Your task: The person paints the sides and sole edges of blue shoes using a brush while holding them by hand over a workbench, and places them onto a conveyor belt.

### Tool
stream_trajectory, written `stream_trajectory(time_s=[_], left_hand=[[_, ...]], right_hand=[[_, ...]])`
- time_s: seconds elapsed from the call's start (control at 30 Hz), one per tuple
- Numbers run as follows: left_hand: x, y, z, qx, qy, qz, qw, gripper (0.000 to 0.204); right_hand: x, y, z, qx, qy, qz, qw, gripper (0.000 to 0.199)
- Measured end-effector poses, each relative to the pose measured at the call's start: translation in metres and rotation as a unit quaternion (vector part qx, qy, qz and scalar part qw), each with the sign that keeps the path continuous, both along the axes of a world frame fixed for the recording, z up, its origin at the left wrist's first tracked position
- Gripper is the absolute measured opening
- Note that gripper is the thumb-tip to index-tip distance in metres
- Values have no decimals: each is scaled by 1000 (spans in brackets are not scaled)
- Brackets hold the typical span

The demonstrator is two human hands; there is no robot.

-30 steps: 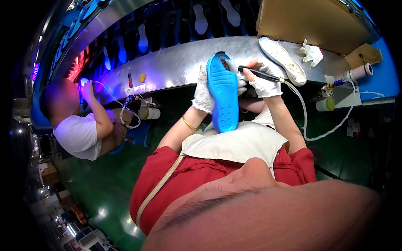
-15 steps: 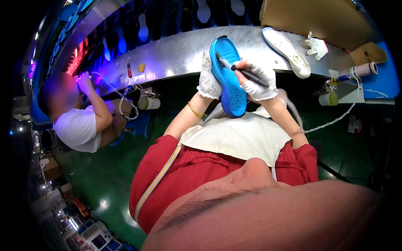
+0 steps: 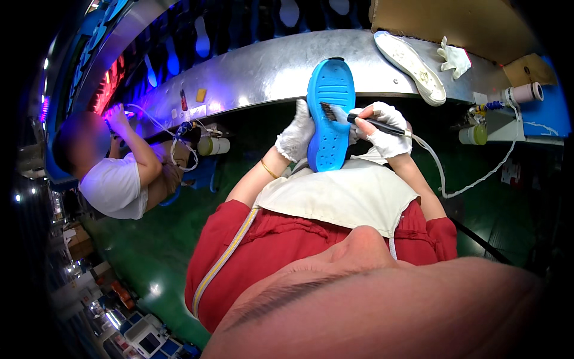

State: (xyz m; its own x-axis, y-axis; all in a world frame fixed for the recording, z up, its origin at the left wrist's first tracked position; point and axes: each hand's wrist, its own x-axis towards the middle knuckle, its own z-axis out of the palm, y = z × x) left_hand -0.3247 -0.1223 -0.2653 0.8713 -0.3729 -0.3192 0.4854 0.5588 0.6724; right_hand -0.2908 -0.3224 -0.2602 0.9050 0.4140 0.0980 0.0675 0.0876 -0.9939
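"While I watch from my end, what can you tell about the place?"

"I see a shiny metal bench [image 3: 263, 72] above a green floor [image 3: 173, 257], and a co-worker [image 3: 122, 185] off to the left. The blue shoe sole [image 3: 332, 90] is held up at the bench's near edge, just beyond the pale apron [image 3: 335, 194]."

"Anything hard to make out?"

"Most left hand [image 3: 297, 134] fingers hide behind the sole; the hand grips its left side, how tightly I can't tell. The right hand [image 3: 387, 133] is closed pen-fashion round a black-handled brush [image 3: 373, 123]. Whether the bristles press on the sole, I can't say. The upper rim cuts off a cardboard box [image 3: 445, 27]."

"And materials?"

"The sole is ridged across its far part, pierced with small holes nearer me. A pale, flexible tube [image 3: 431, 157] trails from the brush. A white sole [image 3: 412, 67] and a limp white glove [image 3: 454, 58] lie on the bench."
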Motion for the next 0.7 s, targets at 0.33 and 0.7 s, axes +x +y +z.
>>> stream_trajectory(time_s=[0.33,0.7], left_hand=[[42,-10,-7,-52,-76,114,989,108],[93,15,3,-284,-280,89,913,113]], right_hand=[[14,16,6,46,-117,-23,992,10],[21,30,15,87,-103,43,990,11]])
